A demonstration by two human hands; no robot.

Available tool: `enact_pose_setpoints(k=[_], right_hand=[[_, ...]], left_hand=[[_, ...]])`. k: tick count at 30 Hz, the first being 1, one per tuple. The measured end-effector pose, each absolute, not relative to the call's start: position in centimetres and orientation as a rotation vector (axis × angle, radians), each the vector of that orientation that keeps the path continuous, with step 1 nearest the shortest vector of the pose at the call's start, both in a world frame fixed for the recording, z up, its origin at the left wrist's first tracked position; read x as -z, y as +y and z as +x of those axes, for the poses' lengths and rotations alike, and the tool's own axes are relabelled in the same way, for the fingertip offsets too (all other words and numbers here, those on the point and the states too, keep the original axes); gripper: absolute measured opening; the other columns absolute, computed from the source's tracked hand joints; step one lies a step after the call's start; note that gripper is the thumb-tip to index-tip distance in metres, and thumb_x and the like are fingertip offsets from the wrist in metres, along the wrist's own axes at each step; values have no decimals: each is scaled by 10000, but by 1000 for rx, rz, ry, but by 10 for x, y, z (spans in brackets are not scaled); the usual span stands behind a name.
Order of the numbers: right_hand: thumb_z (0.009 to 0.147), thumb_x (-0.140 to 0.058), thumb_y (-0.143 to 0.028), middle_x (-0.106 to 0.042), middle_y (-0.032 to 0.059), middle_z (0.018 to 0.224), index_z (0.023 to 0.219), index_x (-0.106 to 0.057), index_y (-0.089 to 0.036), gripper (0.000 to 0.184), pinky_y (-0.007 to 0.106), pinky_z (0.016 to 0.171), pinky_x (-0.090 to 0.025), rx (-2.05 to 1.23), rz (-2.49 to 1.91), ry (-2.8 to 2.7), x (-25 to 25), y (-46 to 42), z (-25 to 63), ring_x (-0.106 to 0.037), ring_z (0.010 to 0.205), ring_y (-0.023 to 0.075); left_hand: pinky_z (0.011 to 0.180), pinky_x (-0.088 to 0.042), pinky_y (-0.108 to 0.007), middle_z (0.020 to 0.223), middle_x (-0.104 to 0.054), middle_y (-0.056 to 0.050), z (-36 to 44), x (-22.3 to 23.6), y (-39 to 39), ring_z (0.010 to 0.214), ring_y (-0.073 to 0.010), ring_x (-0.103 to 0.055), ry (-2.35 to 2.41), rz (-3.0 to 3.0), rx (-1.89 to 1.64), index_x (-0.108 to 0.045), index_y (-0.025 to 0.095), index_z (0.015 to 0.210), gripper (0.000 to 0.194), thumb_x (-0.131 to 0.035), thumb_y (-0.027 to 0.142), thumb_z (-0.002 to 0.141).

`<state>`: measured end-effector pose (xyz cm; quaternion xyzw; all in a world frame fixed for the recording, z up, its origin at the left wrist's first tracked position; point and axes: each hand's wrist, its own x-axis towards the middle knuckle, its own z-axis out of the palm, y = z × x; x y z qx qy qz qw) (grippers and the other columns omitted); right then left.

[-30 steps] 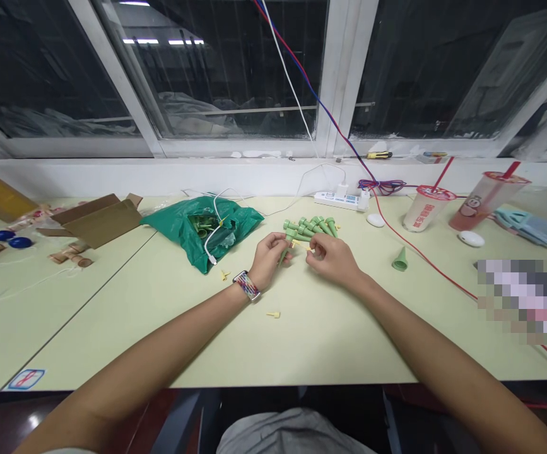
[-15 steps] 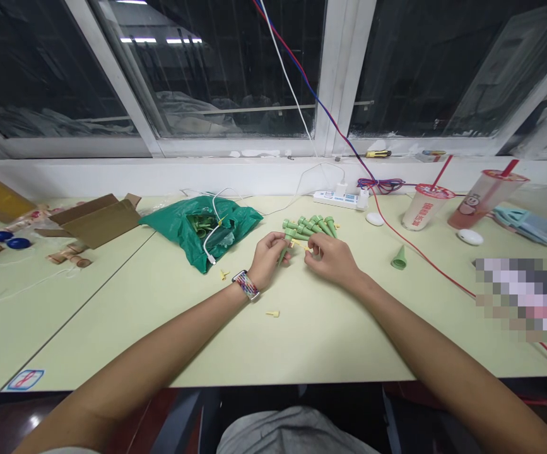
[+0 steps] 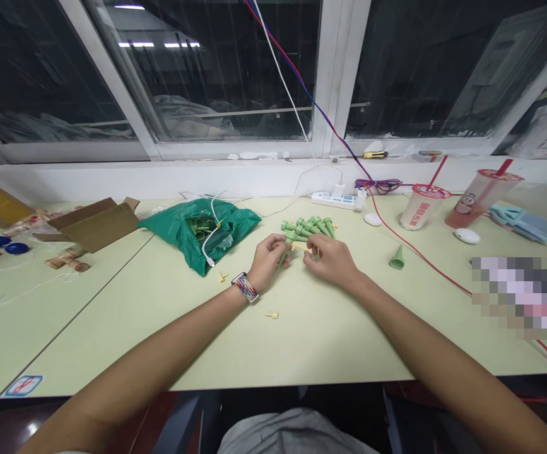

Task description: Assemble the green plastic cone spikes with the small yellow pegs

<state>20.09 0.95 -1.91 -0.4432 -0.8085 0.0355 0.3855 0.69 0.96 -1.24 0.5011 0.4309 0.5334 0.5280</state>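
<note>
My left hand (image 3: 267,261) grips a green plastic spike (image 3: 283,255), its tapered tip pointing down toward the table. My right hand (image 3: 327,260) faces it, fingertips pinched on a small yellow plastic peg (image 3: 301,248) that reaches toward the spike. Just beyond both hands lies a heap of several green spikes (image 3: 308,227). Loose yellow pegs (image 3: 271,314) lie on the pale green table (image 3: 320,347) below my left wrist. A green plastic cone (image 3: 397,258) stands to the right.
A green plastic bag (image 3: 183,230) holding green parts lies left of the heap, beside a cardboard box (image 3: 98,224). A power strip (image 3: 337,200), a red cable (image 3: 424,265), white computer mice and two plastic drink cups (image 3: 417,207) sit along the far side, below a window.
The whole view has drifted slightly left and up. My hands stay close together on the same parts, with little visible movement.
</note>
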Motion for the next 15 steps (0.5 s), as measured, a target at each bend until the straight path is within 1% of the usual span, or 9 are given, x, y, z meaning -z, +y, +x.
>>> enact_pose_setpoints(k=[4,6,11,15], right_hand=[[888,-581,-247,-626,18,807,859,-561,-218,46,289,623,-343,-80,-1108,-2067,20,8,200,-546,684,163],[894,-581,-252,-630,22,816,861,-560,-216,53,290,625,-349,-76,-1099,-2064,20,8,200,-548,684,163],[906,-581,-264,-641,31,850,902,-571,-213,52,290,632,-365,-94,-1068,-2057,20,8,201,-546,687,163],[923,-570,-273,-644,43,877,916,-569,-210,63,297,653,-387,-134,-1026,-2051,20,8,201,-544,687,164]], left_hand=[[545,-461,-238,690,-640,26,7,12,9,576,-126,-635,999,1280,-1231,-607,182,924,308,-778,336,720],[572,-474,-244,685,-652,21,8,12,8,605,-142,-665,970,1307,-1212,-605,183,914,325,-805,337,709],[647,-518,-276,772,-716,-40,9,10,6,675,-157,-687,923,1336,-1150,-662,158,834,320,-863,362,692],[662,-524,-299,779,-741,-74,6,11,7,715,-184,-689,938,1362,-1126,-714,155,786,276,-858,381,717]])
